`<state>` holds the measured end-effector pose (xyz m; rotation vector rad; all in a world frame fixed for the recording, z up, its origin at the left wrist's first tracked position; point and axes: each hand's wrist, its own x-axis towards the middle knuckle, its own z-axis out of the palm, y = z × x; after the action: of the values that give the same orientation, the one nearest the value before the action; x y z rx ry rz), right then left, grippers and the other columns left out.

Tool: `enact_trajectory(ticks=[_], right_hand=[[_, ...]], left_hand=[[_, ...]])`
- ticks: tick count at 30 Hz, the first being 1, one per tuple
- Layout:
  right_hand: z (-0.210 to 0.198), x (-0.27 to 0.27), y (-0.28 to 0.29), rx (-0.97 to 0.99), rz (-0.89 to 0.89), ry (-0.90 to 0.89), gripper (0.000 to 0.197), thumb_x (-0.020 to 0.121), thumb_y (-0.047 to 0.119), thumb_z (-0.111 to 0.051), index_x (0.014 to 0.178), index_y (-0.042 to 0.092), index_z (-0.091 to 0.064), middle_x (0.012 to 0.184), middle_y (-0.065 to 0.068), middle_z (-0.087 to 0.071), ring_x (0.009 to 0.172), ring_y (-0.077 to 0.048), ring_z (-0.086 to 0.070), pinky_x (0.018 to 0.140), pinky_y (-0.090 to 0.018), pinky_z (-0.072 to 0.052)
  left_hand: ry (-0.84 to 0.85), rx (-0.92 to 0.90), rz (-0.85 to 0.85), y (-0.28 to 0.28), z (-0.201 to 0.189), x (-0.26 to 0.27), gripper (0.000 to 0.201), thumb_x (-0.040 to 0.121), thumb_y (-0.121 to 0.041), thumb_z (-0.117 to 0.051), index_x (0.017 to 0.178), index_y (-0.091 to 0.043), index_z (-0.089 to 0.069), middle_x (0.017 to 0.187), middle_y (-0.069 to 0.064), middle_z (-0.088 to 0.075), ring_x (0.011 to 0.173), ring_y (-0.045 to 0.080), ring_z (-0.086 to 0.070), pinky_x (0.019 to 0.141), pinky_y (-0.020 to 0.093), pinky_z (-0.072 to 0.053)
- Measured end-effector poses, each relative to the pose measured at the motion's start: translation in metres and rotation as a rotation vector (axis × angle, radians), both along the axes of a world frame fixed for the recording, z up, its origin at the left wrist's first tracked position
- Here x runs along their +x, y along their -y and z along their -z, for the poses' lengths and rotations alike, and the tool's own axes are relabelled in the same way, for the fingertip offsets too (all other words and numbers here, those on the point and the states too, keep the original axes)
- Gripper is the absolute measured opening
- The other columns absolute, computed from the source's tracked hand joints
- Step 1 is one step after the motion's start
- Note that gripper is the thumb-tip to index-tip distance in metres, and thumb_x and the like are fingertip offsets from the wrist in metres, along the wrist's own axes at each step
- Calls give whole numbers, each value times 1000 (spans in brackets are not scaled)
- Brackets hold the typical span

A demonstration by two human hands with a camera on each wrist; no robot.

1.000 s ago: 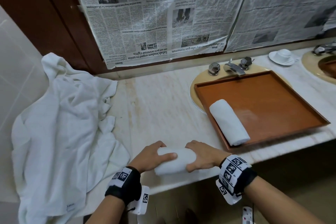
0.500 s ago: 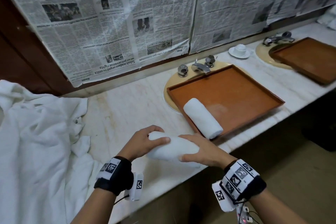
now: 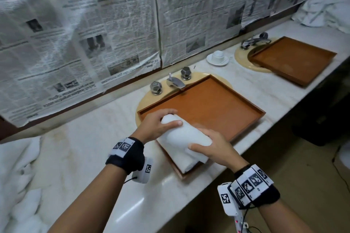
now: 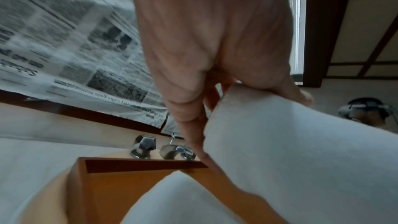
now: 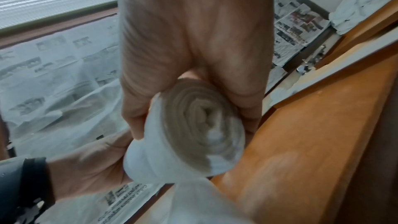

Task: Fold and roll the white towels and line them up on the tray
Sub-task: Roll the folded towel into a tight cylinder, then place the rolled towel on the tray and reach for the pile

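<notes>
Both hands hold a rolled white towel [image 3: 181, 133] just above the left end of the brown tray [image 3: 217, 111]. My left hand [image 3: 170, 118] grips its far end, thumb on top. My right hand [image 3: 198, 138] grips the near end. A second rolled towel [image 3: 189, 165] lies in the tray directly beneath, mostly hidden by the held roll. In the left wrist view my fingers [image 4: 189, 108] curl round the roll [image 4: 290, 142] over the tray [image 4: 103, 185]. The right wrist view shows the roll's spiral end [image 5: 200, 129] inside my grip.
A heap of loose white towels [image 3: 17, 176] lies on the marble counter at the left. The tap [image 3: 175, 81] stands behind the tray. Further right are a cup and saucer [image 3: 217, 56], a second tray [image 3: 291, 62] and more towels [image 3: 325, 11]. Newspaper covers the wall.
Both hands lifted the roll off the counter and carried it right and forward over the tray, above the first roll. The head view swung to the right.
</notes>
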<state>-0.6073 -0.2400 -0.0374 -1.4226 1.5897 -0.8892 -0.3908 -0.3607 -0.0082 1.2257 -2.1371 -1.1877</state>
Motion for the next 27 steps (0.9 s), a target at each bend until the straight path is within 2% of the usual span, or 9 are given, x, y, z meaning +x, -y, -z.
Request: enact_trajectory(ticks=[3, 8, 10, 12, 13, 15, 20, 24, 27], right_hand=[[18, -21, 16, -25, 56, -27, 51, 72, 54, -78, 119, 41, -64, 108, 13, -68, 103, -7, -62, 89, -44, -54], [43, -40, 36, 35, 174, -89, 59, 67, 65, -72, 118, 38, -65, 105, 10, -65, 99, -11, -62, 87, -43, -53], [48, -41, 41, 57, 187, -114, 55, 70, 63, -71, 115, 33, -67, 102, 8, -65, 97, -13, -61, 85, -39, -53], [52, -40, 42, 91, 193, -105, 41, 75, 55, -73, 106, 29, -69, 94, 9, -66, 94, -14, -61, 75, -28, -51], [55, -38, 42, 113, 201, -105, 35, 77, 54, -72, 101, 29, -67, 91, 10, -66, 93, -14, -61, 69, -25, -49], [64, -33, 41, 136, 222, -106, 38, 75, 59, -69, 99, 29, -66, 89, 10, -66, 95, -16, -60, 70, -28, -49], [66, -22, 38, 165, 244, -186, 49, 79, 62, -63, 115, 27, -60, 101, 8, -64, 94, -12, -60, 74, -29, -54], [62, -16, 35, 182, 209, -337, 52, 86, 64, -54, 120, 25, -56, 104, 2, -64, 94, -17, -55, 78, -37, -50], [65, -19, 38, 223, 204, -317, 60, 80, 72, -47, 116, 26, -58, 99, 2, -65, 92, -19, -60, 80, -41, -55]], left_hand=[[42, 13, 40, 23, 10, -28, 45, 82, -54, -73, 122, -36, -65, 120, -26, -58, 107, -14, -51, 87, 8, -37], [85, 66, 64, 56, 34, -61, 36, 83, -54, -73, 113, -36, -66, 114, -16, -63, 104, 4, -59, 90, 27, -50], [127, 108, 94, 67, 44, -69, 35, 83, -56, -72, 110, -37, -65, 109, -14, -65, 100, 8, -62, 89, 31, -53], [191, 148, 142, 75, 52, -73, 35, 83, -59, -69, 110, -37, -63, 108, -12, -66, 97, 8, -63, 88, 34, -54], [234, 156, 166, 79, 56, -74, 36, 84, -61, -67, 110, -37, -63, 108, -11, -66, 97, 9, -63, 89, 34, -54], [314, 152, 212, 84, 60, -75, 39, 85, -64, -64, 111, -36, -63, 110, -10, -66, 100, 9, -62, 91, 35, -53], [429, 97, 284, 87, 59, -76, 42, 90, -61, -59, 121, -33, -61, 117, -7, -64, 102, 10, -59, 87, 28, -47], [427, 58, 306, 83, 62, -68, 46, 96, -53, -57, 135, -28, -56, 124, -5, -62, 108, 13, -56, 89, 27, -42], [384, 56, 289, 80, 66, -59, 52, 96, -50, -58, 143, -28, -50, 130, -6, -60, 110, 11, -54, 90, 25, -40]])
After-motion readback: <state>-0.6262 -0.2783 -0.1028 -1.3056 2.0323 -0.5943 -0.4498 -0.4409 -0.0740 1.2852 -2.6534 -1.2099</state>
